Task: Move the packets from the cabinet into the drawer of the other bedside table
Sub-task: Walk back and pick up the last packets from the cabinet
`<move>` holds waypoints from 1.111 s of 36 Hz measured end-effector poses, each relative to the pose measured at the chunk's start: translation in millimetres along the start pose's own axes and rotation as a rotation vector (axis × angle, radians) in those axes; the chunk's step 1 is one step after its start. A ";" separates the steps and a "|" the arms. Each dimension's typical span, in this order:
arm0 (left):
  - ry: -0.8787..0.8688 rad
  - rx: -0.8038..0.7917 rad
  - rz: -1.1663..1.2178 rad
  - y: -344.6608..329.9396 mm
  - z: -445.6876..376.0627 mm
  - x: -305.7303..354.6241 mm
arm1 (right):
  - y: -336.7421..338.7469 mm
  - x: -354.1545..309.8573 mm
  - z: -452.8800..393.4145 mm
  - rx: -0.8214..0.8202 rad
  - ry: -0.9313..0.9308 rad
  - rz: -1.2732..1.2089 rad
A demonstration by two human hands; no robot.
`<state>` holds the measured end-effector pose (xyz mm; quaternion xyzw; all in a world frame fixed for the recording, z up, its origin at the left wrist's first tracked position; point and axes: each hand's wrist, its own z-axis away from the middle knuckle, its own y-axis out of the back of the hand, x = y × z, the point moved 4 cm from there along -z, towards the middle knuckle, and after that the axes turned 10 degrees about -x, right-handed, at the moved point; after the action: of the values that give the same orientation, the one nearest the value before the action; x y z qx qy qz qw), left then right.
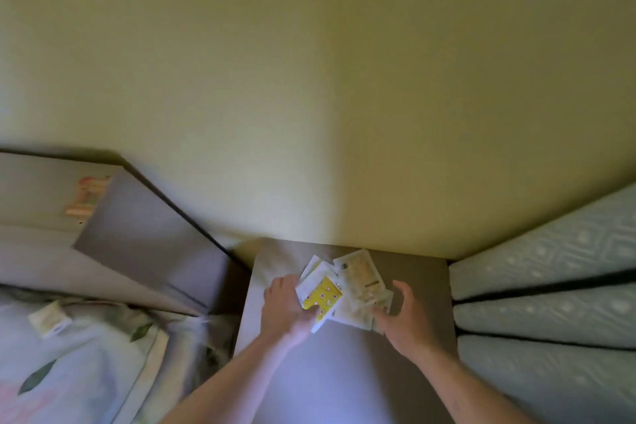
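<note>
Several flat packets (pixel 358 280) lie in a loose pile on top of a grey bedside table (pixel 344 372) against the yellow wall. One packet is yellow with dots (pixel 323 296), the others are pale cream. My left hand (pixel 284 308) grips the left side of the pile, fingers curled round the yellow packet's edge. My right hand (pixel 402 315) pinches the lower right corner of the cream packets. No drawer is visible in this view.
A bed with a grey headboard (pixel 144 244) and floral bedding (pixel 86 354) lies to the left; one more cream packet (pixel 50 318) rests on it. A patterned teal padded surface (pixel 550 286) stands to the right of the table.
</note>
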<state>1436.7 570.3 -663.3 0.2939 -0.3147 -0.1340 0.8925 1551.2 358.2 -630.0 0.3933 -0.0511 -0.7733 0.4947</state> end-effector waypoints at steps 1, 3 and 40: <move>0.002 0.013 -0.003 -3.7 -8.9 -2.0 | -4.6 1.8 -9.5 0.014 -0.005 -0.003; 0.030 0.022 -0.001 -10.5 -21.9 -4.7 | -14.3 3.5 -24.7 0.036 -0.016 0.006; 0.043 -0.053 0.534 3.7 70.2 -127.1 | -76.2 23.9 -21.9 -0.015 -0.105 0.378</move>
<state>1294.6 596.2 -678.4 0.1796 -0.3584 0.1044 0.9102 1505.6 384.2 -694.0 0.3320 -0.1438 -0.6865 0.6307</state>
